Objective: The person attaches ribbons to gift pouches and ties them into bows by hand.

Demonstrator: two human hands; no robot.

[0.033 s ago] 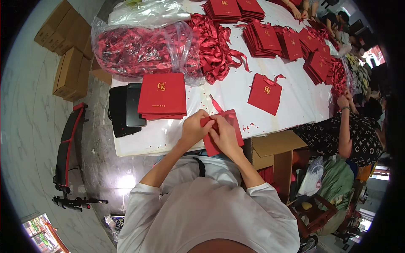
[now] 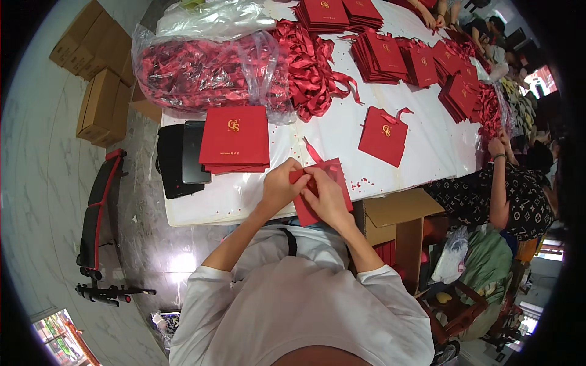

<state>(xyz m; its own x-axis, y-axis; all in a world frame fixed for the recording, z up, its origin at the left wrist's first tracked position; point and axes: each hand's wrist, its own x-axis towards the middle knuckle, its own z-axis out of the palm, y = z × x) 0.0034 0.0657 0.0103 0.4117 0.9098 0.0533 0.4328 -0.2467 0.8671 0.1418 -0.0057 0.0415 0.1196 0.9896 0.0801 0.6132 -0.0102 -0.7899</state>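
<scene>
A small red paper bag (image 2: 306,215) is at the table's near edge, under both of my hands. My left hand (image 2: 282,185) is closed, its thumb and fingers pinching the bag's upper left part. Beside it my right hand (image 2: 326,196) lies across the bag, fingers bent and the fingertips meeting those of the left. A red ribbon (image 2: 312,150) sticks out beyond the bag's far edge. What lies between the fingertips is hidden. Left of my hands sits a stack of flat red bags (image 2: 235,137) with gold print. One red bag with a ribbon handle (image 2: 384,137) lies to the right.
A clear plastic sack of red ribbons (image 2: 195,76) and a loose ribbon heap (image 2: 311,73) lie at the back. Bag stacks (image 2: 378,58) stand farther right. A dark tablet-like device (image 2: 194,152) is at left. An open carton (image 2: 397,213) adjoins the near edge. Co-workers' hands (image 2: 497,146) show at right.
</scene>
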